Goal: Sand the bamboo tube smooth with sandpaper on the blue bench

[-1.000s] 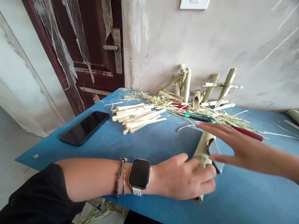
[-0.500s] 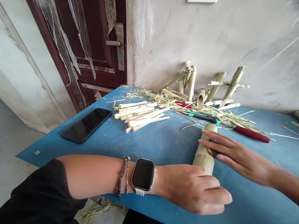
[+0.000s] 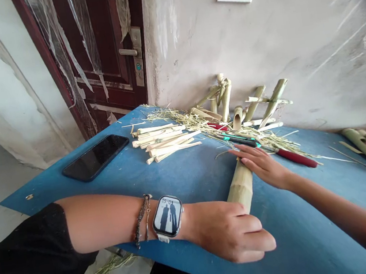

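A pale green bamboo tube [image 3: 241, 187] lies on the blue tabletop [image 3: 187, 172], pointing away from me. My left hand [image 3: 232, 229], with a watch at the wrist, is closed around its near end, which the fingers hide. At the far end, my right hand [image 3: 265, 168] rests with its fingers stretched out and pressed lightly over the tube's tip. Just beyond those fingertips lie a black and turquoise cutter [image 3: 240, 139] and a knife with a red handle [image 3: 296, 157], among thin bamboo shavings.
Pale bamboo sticks [image 3: 166, 141] lie in a bundle beside a black phone [image 3: 96, 157]. Shavings [image 3: 177, 116] and bamboo pieces joined into frames [image 3: 274, 101] line the wall. More cut bamboo tubes [image 3: 364, 146] sit at the right. A door [image 3: 102, 53] stands behind the table's left corner.
My right hand has slid from the side of the bamboo tube to its far end. My left hand keeps its hold. The watch face has lit up, and the view has shifted slightly right.
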### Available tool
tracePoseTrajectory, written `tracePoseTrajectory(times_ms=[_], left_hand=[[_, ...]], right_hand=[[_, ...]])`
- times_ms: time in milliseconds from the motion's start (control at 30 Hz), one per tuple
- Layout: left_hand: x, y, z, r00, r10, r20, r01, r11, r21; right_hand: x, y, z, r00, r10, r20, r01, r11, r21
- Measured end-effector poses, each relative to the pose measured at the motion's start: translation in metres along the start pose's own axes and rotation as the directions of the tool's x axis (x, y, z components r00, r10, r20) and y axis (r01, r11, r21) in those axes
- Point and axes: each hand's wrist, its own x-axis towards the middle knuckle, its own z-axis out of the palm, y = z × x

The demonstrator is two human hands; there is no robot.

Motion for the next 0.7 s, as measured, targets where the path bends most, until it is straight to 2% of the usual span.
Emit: tracePoseTrajectory(times_ms=[67,133,200,233,267,300,333,367,400,433,500,567,600,633,700], left_hand=[[-0.001,0.000,0.001,1.000,-0.009,-0.016,0.009,1.000,0.006],[-0.001,0.000,0.003,0.999,0.005,-0.054,-0.004,1.000,0.011],[-0.001,0.001,0.004,0.996,0.035,-0.079,-0.035,0.999,0.011],[-0.001,0.001,0.004,0.996,0.048,-0.070,-0.047,0.999,0.011],[0.000,0.002,0.003,0.998,0.050,-0.049,-0.049,0.999,0.010],[0.000,0.002,0.002,0.998,0.053,-0.023,-0.053,0.999,0.010],[0.000,0.002,0.001,0.998,0.055,0.010,-0.055,0.998,0.013],[0.000,0.002,0.000,0.998,0.054,0.043,-0.055,0.998,0.020],[0.000,0.002,-0.001,0.996,0.055,0.068,-0.057,0.998,0.030],[0.000,0.001,-0.002,0.995,0.057,0.085,-0.060,0.997,0.041],[-0.002,0.000,-0.002,0.993,0.066,0.102,-0.072,0.995,0.062],[-0.002,-0.002,-0.001,0.992,0.078,0.100,-0.086,0.993,0.077],[-0.002,-0.002,-0.001,0.991,0.083,0.101,-0.092,0.992,0.081],[-0.001,-0.002,-0.001,0.991,0.091,0.098,-0.099,0.992,0.082],[0.001,-0.001,-0.002,0.990,0.105,0.099,-0.112,0.991,0.071]], right_hand=[[-0.008,-0.023,-0.001,0.994,-0.106,0.038,0.105,0.994,0.041],[-0.015,-0.046,-0.003,0.946,-0.299,0.124,0.288,0.952,0.100],[-0.012,-0.047,-0.006,0.900,-0.400,0.174,0.377,0.914,0.150],[-0.007,-0.037,-0.006,0.904,-0.388,0.178,0.363,0.919,0.157],[-0.001,-0.021,-0.006,0.935,-0.323,0.148,0.303,0.942,0.144],[0.005,-0.003,-0.006,0.975,-0.203,0.087,0.193,0.975,0.109],[0.010,0.013,-0.006,0.997,-0.057,0.046,0.054,0.996,0.068],[0.012,0.025,-0.006,0.999,0.040,0.036,-0.041,0.999,0.033],[0.012,0.029,-0.006,0.996,0.081,0.025,-0.082,0.996,0.024],[0.010,0.025,-0.006,0.998,0.067,0.018,-0.068,0.997,0.034],[0.001,-0.006,-0.005,0.996,-0.084,0.022,0.081,0.991,0.105],[-0.010,-0.045,-0.006,0.949,-0.309,0.063,0.294,0.939,0.178],[-0.014,-0.057,-0.007,0.919,-0.385,0.084,0.363,0.910,0.199],[-0.016,-0.062,-0.008,0.895,-0.434,0.100,0.406,0.888,0.215],[-0.012,-0.045,-0.011,0.904,-0.409,0.122,0.381,0.902,0.205]])
